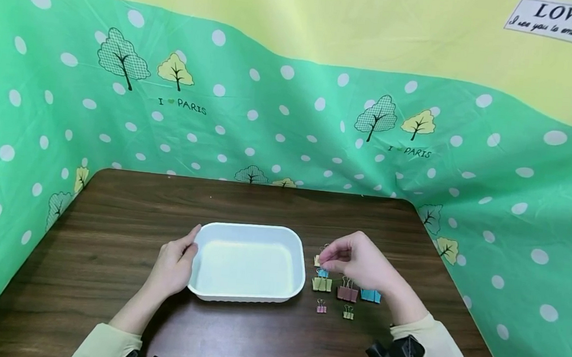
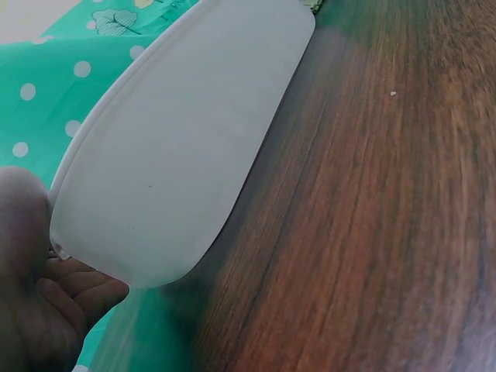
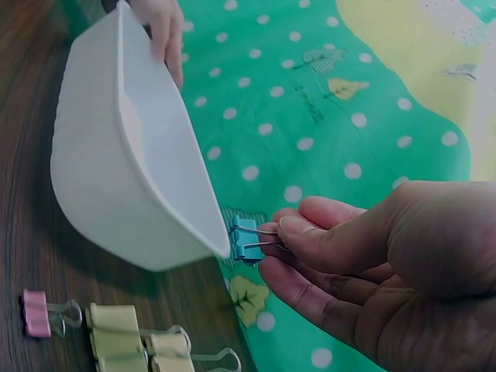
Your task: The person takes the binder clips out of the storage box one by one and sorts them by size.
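Note:
My left hand [image 1: 173, 264] grips the left end of a white rectangular tray [image 1: 244, 300], thumb at the rim and fingers around its outer side. Between thumb and fingers, my right hand [image 3: 364, 263] pinches a small blue binder clip [image 3: 246, 239] by its wire handles. That clip is held up close to the tray's right end in the right wrist view. Under and around the right hand lie more binder clips: a cream one [image 1: 317, 260], a larger yellow-green one [image 1: 321, 285], a dark red one [image 1: 347, 294] and a larger blue one [image 1: 370, 296].
Nearer the front lie a small pink clip [image 1: 322, 308] and a small green clip [image 1: 348, 314]. Everything rests on a dark wooden table [image 1: 231, 338]. A green and yellow patterned cloth [image 1: 270, 120] hangs behind the table and along its sides.

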Demonstrator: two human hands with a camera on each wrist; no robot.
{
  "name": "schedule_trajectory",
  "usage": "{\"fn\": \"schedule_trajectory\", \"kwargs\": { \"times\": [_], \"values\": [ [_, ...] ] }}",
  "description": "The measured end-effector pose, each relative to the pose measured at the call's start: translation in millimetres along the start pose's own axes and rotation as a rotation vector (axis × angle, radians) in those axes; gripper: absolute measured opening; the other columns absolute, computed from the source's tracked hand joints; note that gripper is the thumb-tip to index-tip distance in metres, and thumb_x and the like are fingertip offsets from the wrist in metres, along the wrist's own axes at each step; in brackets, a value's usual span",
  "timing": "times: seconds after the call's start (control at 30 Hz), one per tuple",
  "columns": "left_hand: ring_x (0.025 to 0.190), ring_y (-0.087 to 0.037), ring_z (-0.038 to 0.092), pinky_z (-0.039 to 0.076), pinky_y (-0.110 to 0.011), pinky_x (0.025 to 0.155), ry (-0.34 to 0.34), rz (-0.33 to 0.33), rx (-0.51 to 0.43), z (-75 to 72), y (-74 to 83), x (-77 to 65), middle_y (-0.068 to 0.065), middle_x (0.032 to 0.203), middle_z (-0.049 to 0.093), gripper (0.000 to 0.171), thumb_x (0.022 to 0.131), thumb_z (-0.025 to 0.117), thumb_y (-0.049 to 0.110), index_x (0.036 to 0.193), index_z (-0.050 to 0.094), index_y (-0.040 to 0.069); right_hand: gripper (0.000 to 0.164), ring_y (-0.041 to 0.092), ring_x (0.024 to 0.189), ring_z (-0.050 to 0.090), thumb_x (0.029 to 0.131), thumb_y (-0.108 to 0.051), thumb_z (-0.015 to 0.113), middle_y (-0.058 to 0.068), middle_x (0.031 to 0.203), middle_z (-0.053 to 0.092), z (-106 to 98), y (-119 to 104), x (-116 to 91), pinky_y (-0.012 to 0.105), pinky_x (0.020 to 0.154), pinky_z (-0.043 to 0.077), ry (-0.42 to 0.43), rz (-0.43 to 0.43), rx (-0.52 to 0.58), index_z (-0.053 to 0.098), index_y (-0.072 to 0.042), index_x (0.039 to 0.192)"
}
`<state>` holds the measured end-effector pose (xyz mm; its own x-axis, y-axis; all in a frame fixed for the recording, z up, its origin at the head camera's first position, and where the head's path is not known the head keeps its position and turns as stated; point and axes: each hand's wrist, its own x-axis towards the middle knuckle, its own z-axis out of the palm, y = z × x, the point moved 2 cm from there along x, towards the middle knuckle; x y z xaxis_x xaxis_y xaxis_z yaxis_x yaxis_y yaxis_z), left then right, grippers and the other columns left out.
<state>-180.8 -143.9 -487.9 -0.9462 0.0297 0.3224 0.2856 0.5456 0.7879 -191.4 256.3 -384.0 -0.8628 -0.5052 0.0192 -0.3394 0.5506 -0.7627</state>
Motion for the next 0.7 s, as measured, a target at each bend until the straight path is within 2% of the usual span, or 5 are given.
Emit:
{"fn": "schedule_trajectory", "kwargs": {
  "times": [0.1,0.23,0.37,0.7],
  "values": [
    [0.127,-0.037,0.06,0.047,-0.059,0.106,0.0,0.002,-0.001,-0.1,0.4,0.2,-0.029,0.137,0.062,0.044,0.105,0.05,-0.001,0.149,0.055,-0.007,0.009,0.021,0.079,0.074,0.091,0.001,0.081,-0.002,0.088,0.078,-7,6,-8,0.033,0.072,0.061,0.006,0.013,-0.007,0.082,-0.007,0.095],
    [0.127,-0.039,0.06,0.047,-0.06,0.106,0.004,0.01,0.004,-0.4,0.7,0.4,-0.03,0.136,0.062,0.044,0.105,0.05,-0.001,0.148,0.055,-0.008,0.01,0.028,0.081,0.075,0.09,0.001,0.081,0.001,0.088,0.078,-14,13,-19,0.032,0.072,0.061,0.004,0.025,0.011,0.082,-0.007,0.095],
    [0.127,-0.037,0.059,0.047,-0.059,0.106,0.004,0.011,0.007,-0.4,0.2,0.3,-0.03,0.136,0.062,0.044,0.104,0.05,-0.002,0.148,0.055,-0.008,0.011,0.027,0.081,0.075,0.09,0.001,0.081,0.003,0.09,0.078,-20,20,-28,0.031,0.073,0.061,0.001,0.044,0.02,0.082,-0.009,0.094],
    [0.127,-0.037,0.059,0.047,-0.059,0.106,0.001,0.0,0.001,0.3,1.3,0.8,-0.029,0.136,0.062,0.045,0.105,0.05,-0.001,0.149,0.055,-0.007,0.006,0.026,0.081,0.076,0.09,0.0,0.082,0.011,0.092,0.079,-33,41,-53,0.031,0.07,0.061,-0.018,0.057,0.056,0.081,-0.001,0.097]
  ]
}}
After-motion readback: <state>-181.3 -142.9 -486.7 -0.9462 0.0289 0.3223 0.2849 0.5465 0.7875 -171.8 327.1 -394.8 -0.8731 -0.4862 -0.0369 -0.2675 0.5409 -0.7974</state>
